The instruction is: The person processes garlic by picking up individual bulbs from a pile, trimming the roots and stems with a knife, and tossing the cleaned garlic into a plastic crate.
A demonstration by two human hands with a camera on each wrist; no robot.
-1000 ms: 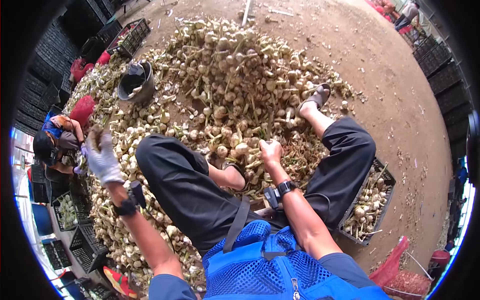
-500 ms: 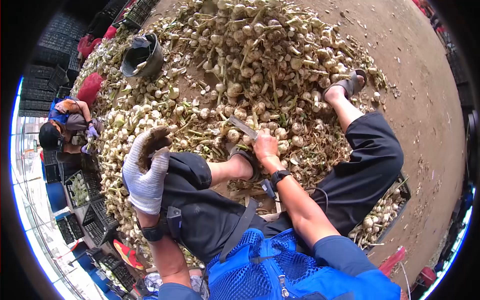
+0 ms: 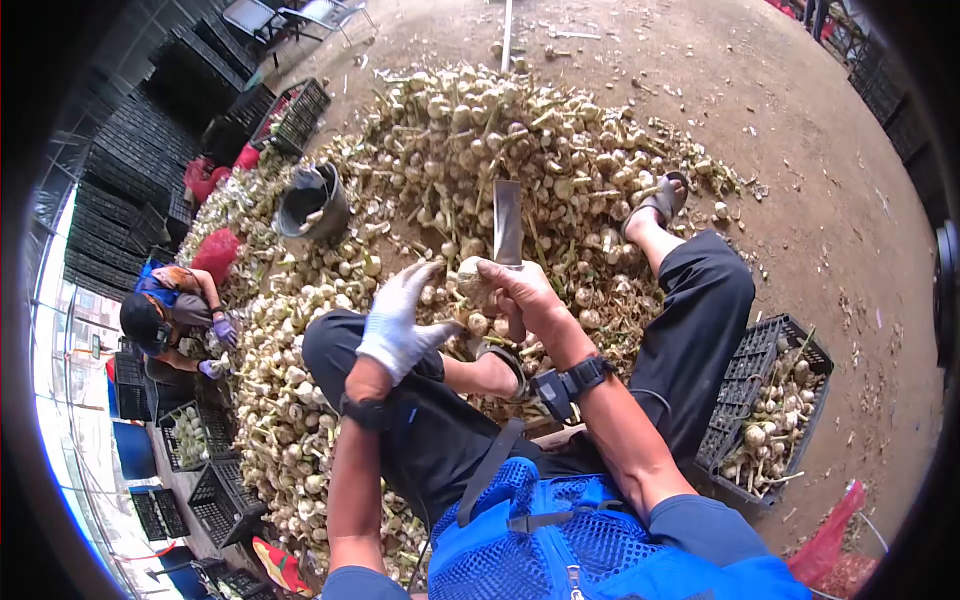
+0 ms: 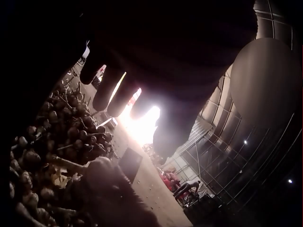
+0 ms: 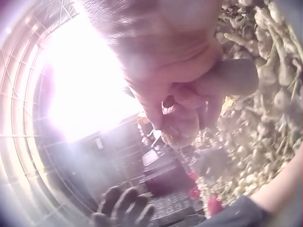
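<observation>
My bare right hand (image 3: 530, 295) grips a knife (image 3: 507, 222) with a broad, flat blade that points away from me. Between its thumb and fingers the same hand pinches a garlic bulb (image 3: 470, 274). The right wrist view shows the butt of the knife handle (image 5: 239, 78) sticking out of the fist, with the bulb (image 5: 180, 126) below. My left hand (image 3: 398, 322), in a white glove, is spread just left of the bulb and holds nothing. Its fingers appear as a dark outline in the left wrist view.
A large garlic heap (image 3: 480, 130) spreads before and left of my legs. A dark bucket (image 3: 312, 203) stands in it. A crate (image 3: 768, 410) of garlic sits by my right leg. Another person (image 3: 175, 310) crouches at left near black crates (image 3: 225, 500).
My left hand has come in from the far left to beside the right hand. The right hand has lifted, its blade turned from up-left to straight ahead, and a garlic bulb now shows in it.
</observation>
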